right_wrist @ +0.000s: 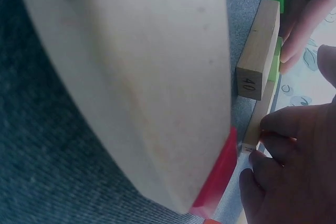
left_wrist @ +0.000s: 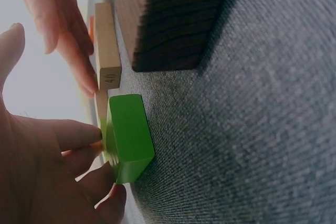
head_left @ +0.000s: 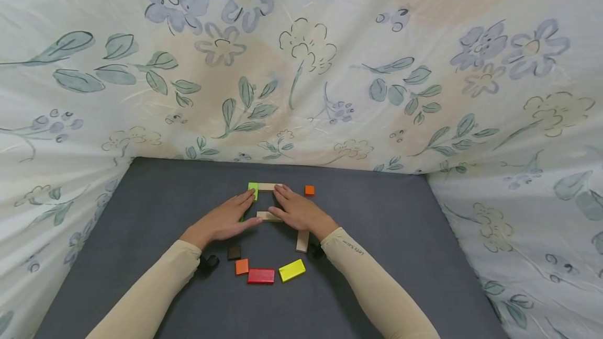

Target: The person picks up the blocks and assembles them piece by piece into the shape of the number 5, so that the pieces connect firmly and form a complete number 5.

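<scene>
My left hand (head_left: 225, 221) reaches over the left side of the block group, fingers extended, with fingertips on a light green block (head_left: 252, 186). A darker green block (left_wrist: 131, 129) lies under that hand, mostly hidden in the head view. From the right, my right hand (head_left: 301, 212) stretches its fingers to the right end of a plain wooden block (head_left: 266, 187), which sits end to end with the light green one. Nearer to me lies a second wooden block (head_left: 267, 216), marked 40 in both wrist views; the right thumb is over or beside its right end.
A small orange block (head_left: 309, 190) lies at the back right. Below the right hand is another wooden block (head_left: 302, 242). Toward the front are dark brown (head_left: 234, 253), orange (head_left: 242, 267), red (head_left: 261, 276) and yellow (head_left: 292, 270) blocks. Floral cloth (head_left: 301, 119) rises behind the grey surface.
</scene>
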The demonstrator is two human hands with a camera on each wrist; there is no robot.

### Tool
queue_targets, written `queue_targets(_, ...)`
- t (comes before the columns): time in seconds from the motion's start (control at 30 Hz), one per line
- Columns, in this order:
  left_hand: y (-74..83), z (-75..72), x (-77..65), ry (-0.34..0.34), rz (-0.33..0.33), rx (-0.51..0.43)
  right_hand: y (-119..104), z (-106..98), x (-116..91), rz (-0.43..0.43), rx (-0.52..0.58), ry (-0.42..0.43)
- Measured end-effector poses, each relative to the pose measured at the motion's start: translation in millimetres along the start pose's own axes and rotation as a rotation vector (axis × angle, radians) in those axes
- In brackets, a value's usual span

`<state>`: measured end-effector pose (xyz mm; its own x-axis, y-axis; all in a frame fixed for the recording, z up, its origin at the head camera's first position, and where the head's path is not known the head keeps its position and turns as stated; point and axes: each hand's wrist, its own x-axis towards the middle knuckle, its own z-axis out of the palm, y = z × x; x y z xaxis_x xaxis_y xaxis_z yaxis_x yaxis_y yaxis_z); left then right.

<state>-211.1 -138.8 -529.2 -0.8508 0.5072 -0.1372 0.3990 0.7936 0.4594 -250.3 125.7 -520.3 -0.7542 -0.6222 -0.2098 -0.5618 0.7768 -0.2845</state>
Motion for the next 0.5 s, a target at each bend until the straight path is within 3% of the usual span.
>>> queue_targets(0.5,1.2,-10.0,6.6,0.064,0.084,0.087,0.7,-0.3,0.8,0.004,-0.007,0.012)
